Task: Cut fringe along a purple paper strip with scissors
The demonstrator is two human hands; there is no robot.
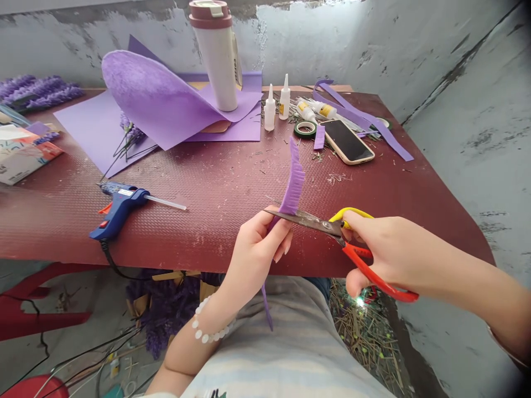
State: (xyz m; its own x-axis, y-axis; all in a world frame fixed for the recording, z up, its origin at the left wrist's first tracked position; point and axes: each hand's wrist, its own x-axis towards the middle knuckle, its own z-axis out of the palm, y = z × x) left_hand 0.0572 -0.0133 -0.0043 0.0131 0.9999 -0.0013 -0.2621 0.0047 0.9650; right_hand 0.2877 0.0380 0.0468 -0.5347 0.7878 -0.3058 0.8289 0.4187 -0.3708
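My left hand (263,237) pinches a long strip of purple foam sheet (293,185) between thumb and fingers. The strip's upper part stands up from the fingers, its right edge cut into a fine fringe, while its lower end dangles below the hand over the table's front edge. In my right hand (373,249) are scissors (317,222) with one yellow and one red handle. Their blades point left and lie at the strip just above my left fingertips. Whether the blades are fully closed on the strip is hard to see.
A blue glue gun (120,210) with a glue stick lies left on the dark red table (207,237). Behind are purple sheets (145,94) under a cup (218,61), small glue bottles (269,110), green tape (305,130), a phone (347,141) and purple strips (365,113).
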